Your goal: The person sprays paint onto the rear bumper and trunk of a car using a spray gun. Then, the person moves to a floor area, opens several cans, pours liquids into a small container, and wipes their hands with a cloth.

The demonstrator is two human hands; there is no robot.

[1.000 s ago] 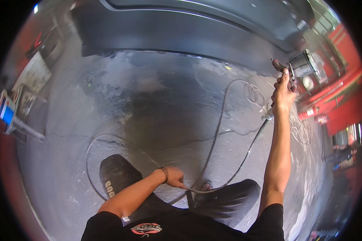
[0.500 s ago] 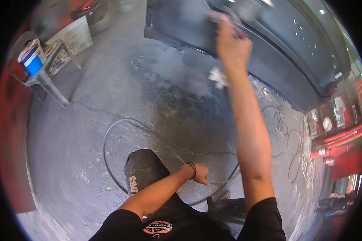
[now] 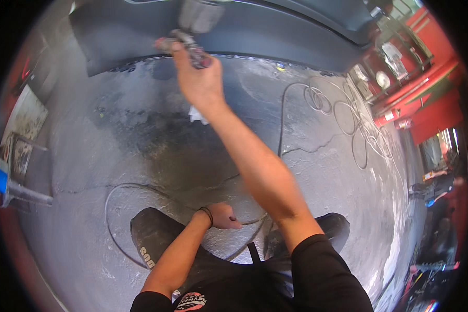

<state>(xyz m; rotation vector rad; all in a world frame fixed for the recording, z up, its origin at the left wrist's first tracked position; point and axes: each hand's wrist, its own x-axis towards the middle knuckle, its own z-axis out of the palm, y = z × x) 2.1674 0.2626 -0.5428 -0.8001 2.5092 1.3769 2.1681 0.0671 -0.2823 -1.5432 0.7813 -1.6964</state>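
A spray gun (image 3: 194,51) with a pale cup (image 3: 200,16) is in my right hand (image 3: 202,86), its fingers wrapped round the grip. My right arm reaches far forward, and the gun is up beside the lower edge of a smooth dark grey car body panel (image 3: 275,39). Low in front of my body, my left hand (image 3: 224,216) is closed round a grey air hose (image 3: 252,222). That hose loops over the floor around my left knee. The gun's nozzle and front are blurred, so its trigger position is hard to see.
White crumpled paper (image 3: 196,115) lies on the stained floor below the panel. Coiled hoses (image 3: 366,138) spread at the right, beside a red shelf rack (image 3: 426,78) and fire extinguishers (image 3: 387,117). At the left stands a chair (image 3: 28,193) with a blue-and-white bucket (image 3: 0,177).
My view has turned, so chair, panel and rack appear shifted left. My right hand with the spray gun now appears farther left and lower in view. Left hand still holds the hose.
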